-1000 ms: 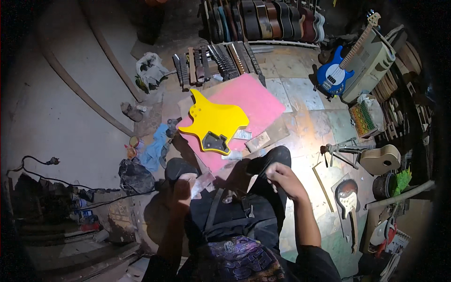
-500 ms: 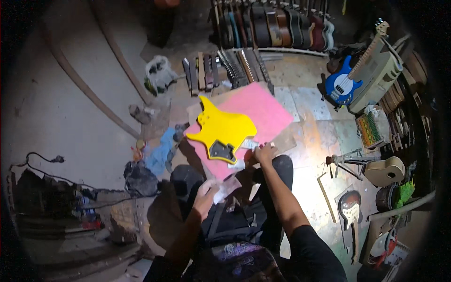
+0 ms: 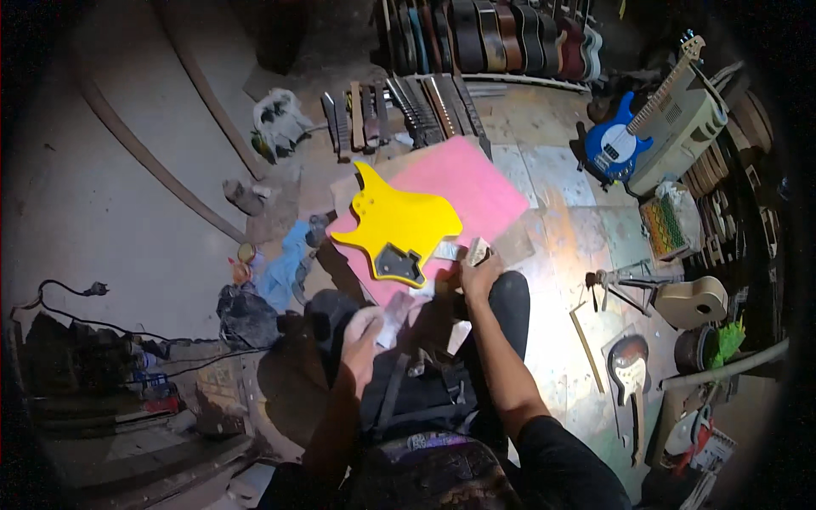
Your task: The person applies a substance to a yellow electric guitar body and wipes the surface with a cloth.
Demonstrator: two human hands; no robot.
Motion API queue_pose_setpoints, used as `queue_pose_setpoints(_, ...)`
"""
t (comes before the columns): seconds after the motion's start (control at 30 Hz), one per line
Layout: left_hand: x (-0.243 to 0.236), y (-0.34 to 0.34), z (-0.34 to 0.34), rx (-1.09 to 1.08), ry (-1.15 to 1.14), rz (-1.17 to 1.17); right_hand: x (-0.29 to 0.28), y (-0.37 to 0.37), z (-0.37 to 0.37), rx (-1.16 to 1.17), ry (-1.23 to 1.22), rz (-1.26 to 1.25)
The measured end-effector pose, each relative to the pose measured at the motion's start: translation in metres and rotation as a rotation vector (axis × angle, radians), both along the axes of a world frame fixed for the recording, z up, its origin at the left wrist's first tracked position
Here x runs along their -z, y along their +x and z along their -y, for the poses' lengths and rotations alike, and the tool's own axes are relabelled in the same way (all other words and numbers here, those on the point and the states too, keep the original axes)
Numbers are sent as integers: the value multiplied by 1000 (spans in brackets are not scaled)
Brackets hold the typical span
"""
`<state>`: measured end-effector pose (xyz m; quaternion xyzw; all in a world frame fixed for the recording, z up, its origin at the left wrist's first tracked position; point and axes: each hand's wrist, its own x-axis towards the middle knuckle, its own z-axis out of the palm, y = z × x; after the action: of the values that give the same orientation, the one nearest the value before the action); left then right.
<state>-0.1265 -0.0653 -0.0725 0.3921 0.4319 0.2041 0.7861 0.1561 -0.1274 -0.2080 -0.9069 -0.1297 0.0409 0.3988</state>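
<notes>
A bright yellow guitar body (image 3: 412, 212), with a dark open cavity near its lower end, lies flat on a pink sheet (image 3: 484, 183) in front of my knees. Near its lower right edge, my right hand (image 3: 481, 276) is closed on a small pale block-like piece (image 3: 478, 252). A whitish strip (image 3: 447, 251) lies between that hand and the guitar body. Over my lap, my left hand (image 3: 363, 340) pinches a thin pale sheet (image 3: 393, 325) that looks like paper. Its exact kind is unclear.
Guitar necks (image 3: 357, 119) lie in a row beyond the pink sheet, before a rack of guitar bodies (image 3: 510, 38). A blue bass guitar (image 3: 618, 153) leans at the right. Blue cloth (image 3: 285, 263) and a black bag (image 3: 246, 314) lie left; a sunburst guitar (image 3: 629, 370) lies right.
My right hand has raised the small pale piece, which now shows more plainly above the fingers. My left hand has shifted slightly up and left with its sheet. The guitar body stays on the pink sheet.
</notes>
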Motion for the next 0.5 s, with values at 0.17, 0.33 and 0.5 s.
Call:
queue_pose_setpoints(0.17,-17,11,-7,20,115,44,-71,-46,25,-141,922,-1017)
queue_pose_setpoints(0.33,-33,29,-19,84,167,181,-132,-89,39,-421,798,-1282)
queue_pose_setpoints(0.5,-30,32,-29,209,468,77,-140,-108,50,-689,574,-833)
